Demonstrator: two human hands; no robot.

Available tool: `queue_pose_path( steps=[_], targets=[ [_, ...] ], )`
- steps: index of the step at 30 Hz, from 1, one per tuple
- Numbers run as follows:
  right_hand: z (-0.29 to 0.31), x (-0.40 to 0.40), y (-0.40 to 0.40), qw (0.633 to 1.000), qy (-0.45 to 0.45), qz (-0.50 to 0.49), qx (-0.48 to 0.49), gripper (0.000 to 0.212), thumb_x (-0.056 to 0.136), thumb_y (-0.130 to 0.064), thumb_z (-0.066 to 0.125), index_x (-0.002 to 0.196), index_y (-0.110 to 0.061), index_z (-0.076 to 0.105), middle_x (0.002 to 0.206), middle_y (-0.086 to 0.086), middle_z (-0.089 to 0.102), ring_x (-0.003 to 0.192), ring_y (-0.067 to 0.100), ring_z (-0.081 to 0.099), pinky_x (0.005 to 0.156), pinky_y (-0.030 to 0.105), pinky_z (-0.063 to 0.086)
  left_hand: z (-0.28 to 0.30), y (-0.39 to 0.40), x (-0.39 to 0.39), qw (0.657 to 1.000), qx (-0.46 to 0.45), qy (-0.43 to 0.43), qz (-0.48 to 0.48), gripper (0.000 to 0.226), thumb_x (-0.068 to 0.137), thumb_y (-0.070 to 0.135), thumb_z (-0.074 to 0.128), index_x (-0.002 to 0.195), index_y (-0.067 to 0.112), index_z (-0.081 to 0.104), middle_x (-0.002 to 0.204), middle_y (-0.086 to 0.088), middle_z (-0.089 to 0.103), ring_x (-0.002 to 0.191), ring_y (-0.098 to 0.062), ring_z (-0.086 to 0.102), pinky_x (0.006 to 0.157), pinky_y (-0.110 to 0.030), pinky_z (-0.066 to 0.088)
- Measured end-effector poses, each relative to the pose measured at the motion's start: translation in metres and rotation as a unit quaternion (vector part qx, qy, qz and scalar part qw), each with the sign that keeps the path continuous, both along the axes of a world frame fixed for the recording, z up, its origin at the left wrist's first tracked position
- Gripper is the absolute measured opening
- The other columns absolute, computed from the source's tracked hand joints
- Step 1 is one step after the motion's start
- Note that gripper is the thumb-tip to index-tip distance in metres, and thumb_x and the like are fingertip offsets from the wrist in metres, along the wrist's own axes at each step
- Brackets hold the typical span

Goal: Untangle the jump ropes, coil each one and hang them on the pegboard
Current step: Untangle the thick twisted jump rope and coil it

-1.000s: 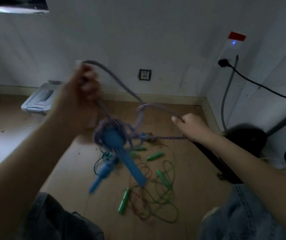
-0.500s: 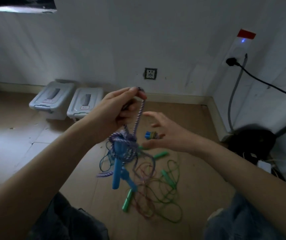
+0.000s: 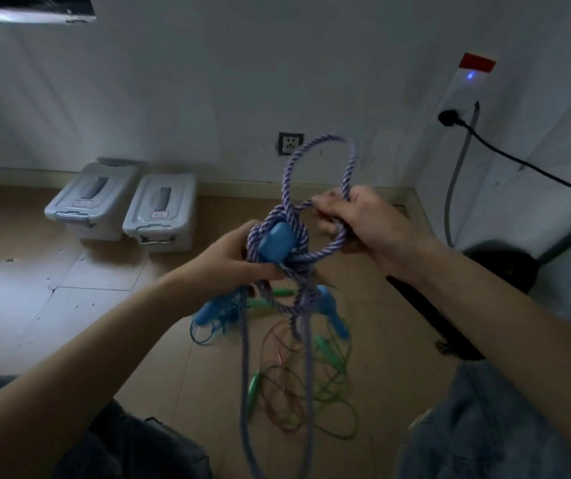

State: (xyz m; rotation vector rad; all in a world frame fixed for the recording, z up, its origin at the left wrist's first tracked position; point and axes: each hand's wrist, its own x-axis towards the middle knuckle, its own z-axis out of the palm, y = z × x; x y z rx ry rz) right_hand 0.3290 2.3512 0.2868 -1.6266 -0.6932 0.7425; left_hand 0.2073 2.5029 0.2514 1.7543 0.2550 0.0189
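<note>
A purple braided jump rope [image 3: 349, 167] with blue handles is knotted in front of me. My left hand [image 3: 228, 261] grips the knotted bundle around one blue handle [image 3: 275, 242]. My right hand [image 3: 356, 219] pinches a loop of the purple rope that arcs upward; long strands hang down toward my lap. Two more blue handles [image 3: 334, 314] dangle below the knot. On the wooden floor beneath lie thin green and red ropes [image 3: 311, 385] with green handles [image 3: 254, 382], tangled together. No pegboard is in view.
Two grey lidded plastic boxes [image 3: 159, 209] stand against the white wall at the left. A wall socket [image 3: 290, 143] is behind the rope. At the right, a black cable [image 3: 519, 164] runs from a plug, and dark objects sit in the corner.
My right hand went from open beside the rope to pinching a loop and lifting it. My left hand dropped from holding the rope's top to gripping the knot at the blue handle.
</note>
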Motion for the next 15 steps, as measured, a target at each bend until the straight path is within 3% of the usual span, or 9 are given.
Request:
queue_pose_path(
  steps=[3,6,9,10,12,14,15],
  targets=[
    [-0.001,0.017,-0.009,0.967,-0.203,-0.023,-0.152,0.031,0.088,-0.029,0.062,0.06,-0.017,0.056,0.034,-0.01,0.044,0.031,0.001,0.037,0.035,0.014,0.029,-0.003,0.013,0.003,0.989,0.14,0.042,0.028,0.041,0.074,0.004,0.071,0.105,0.025,0.054,0.093,0.002,0.066,0.08,-0.005,0.065,0.072,-0.025,0.054],
    [0.001,0.03,-0.016,0.936,-0.274,0.018,-0.219,0.036,0.077,-0.038,0.072,0.05,-0.018,0.058,0.034,-0.01,0.045,0.035,0.002,0.041,0.038,0.013,0.03,-0.007,0.024,0.005,0.951,0.292,0.102,0.003,0.035,0.079,0.015,0.067,0.111,0.022,0.058,0.098,-0.003,0.067,0.083,-0.014,0.062,0.079,-0.035,0.052],
    [-0.003,0.039,-0.02,0.872,-0.384,-0.006,-0.302,0.04,0.072,-0.042,0.075,0.051,-0.013,0.057,0.042,-0.004,0.045,0.048,0.011,0.046,0.049,0.027,0.031,-0.006,0.034,0.003,0.913,0.378,0.152,0.006,0.023,0.086,0.024,0.056,0.108,0.029,0.059,0.09,0.001,0.062,0.082,-0.015,0.057,0.082,-0.035,0.048],
    [-0.006,0.041,-0.02,0.852,-0.408,-0.027,-0.325,0.04,0.071,-0.042,0.075,0.055,-0.009,0.059,0.047,0.001,0.048,0.054,0.017,0.051,0.053,0.029,0.033,-0.005,0.036,0.004,0.912,0.38,0.152,0.024,0.019,0.087,0.02,0.053,0.101,0.032,0.06,0.088,0.0,0.06,0.083,-0.018,0.057,0.082,-0.037,0.048],
    [-0.009,0.041,-0.022,0.846,-0.413,-0.066,-0.331,0.038,0.072,-0.037,0.077,0.059,-0.006,0.058,0.053,0.005,0.05,0.062,0.022,0.055,0.058,0.03,0.037,-0.002,0.035,0.003,0.943,0.29,0.135,0.088,0.023,0.086,0.012,0.049,0.079,0.032,0.057,0.082,-0.002,0.058,0.076,-0.016,0.054,0.069,-0.029,0.046],
    [-0.009,0.041,-0.023,0.903,-0.324,-0.1,-0.265,0.031,0.072,-0.027,0.078,0.063,-0.011,0.054,0.058,0.004,0.053,0.059,0.019,0.055,0.056,0.027,0.04,0.0,0.034,0.004,0.967,0.169,0.124,0.144,0.022,0.085,0.008,0.048,0.071,0.023,0.057,0.077,-0.005,0.057,0.066,-0.013,0.051,0.058,-0.025,0.04],
    [-0.007,0.04,-0.022,0.946,-0.226,-0.111,-0.201,0.025,0.073,-0.02,0.078,0.071,-0.012,0.054,0.066,0.005,0.057,0.057,0.015,0.057,0.052,0.025,0.045,0.001,0.034,0.004,0.97,0.137,0.124,0.161,0.02,0.085,0.009,0.047,0.07,0.018,0.057,0.075,-0.007,0.057,0.062,-0.014,0.052,0.056,-0.025,0.039]
  ],
)
